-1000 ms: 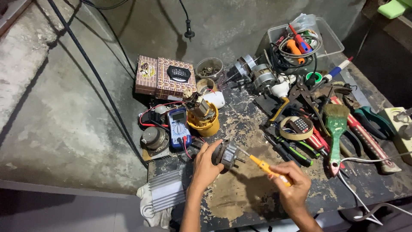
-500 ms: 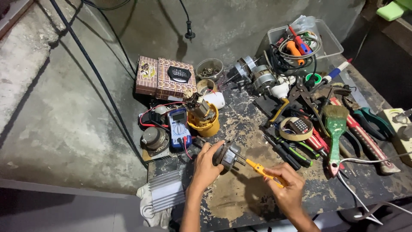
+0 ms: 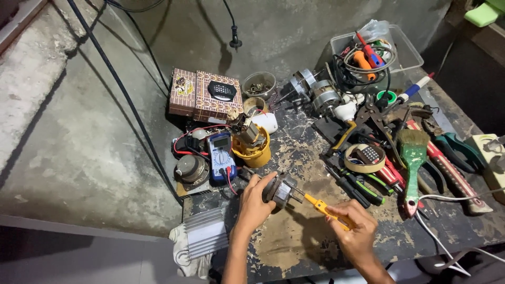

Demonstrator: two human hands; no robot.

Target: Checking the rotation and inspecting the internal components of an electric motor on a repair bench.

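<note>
Head view. Landmark: the blue multimeter (image 3: 221, 154), one unit, lying at the near-left part of the workbench (image 3: 294, 247).

Count: two hands are working; one small electric motor (image 3: 279, 190), one yellow-handled screwdriver (image 3: 327, 209). Beyond the multimeter one patterned box (image 3: 205, 96) is sitting; just right of the multimeter one yellow cup (image 3: 255, 152) is holding a motor part. One round speaker (image 3: 190, 168) is lying just left of the multimeter, and one ribbed aluminium heat sink (image 3: 205, 239) is resting near of it at the bench edge. Far right of the multimeter one green-handled paintbrush (image 3: 412, 165) and one roll of tape (image 3: 364, 158) are lying among loose pliers and screwdrivers, too jumbled to count. One clear plastic tub (image 3: 406, 50) is standing far right and beyond.

Change from half a second earlier: the right hand (image 3: 356, 236) is sitting slightly lower and nearer the bench's front edge; the motor is staying in the same spot near-right of the multimeter.

Fingers: the left hand (image 3: 255, 202) is curling around the motor, gripping its body from the left side. The right hand is clenching the screwdriver handle, fingers closed, with the blade tip reaching the motor's right face.
</note>
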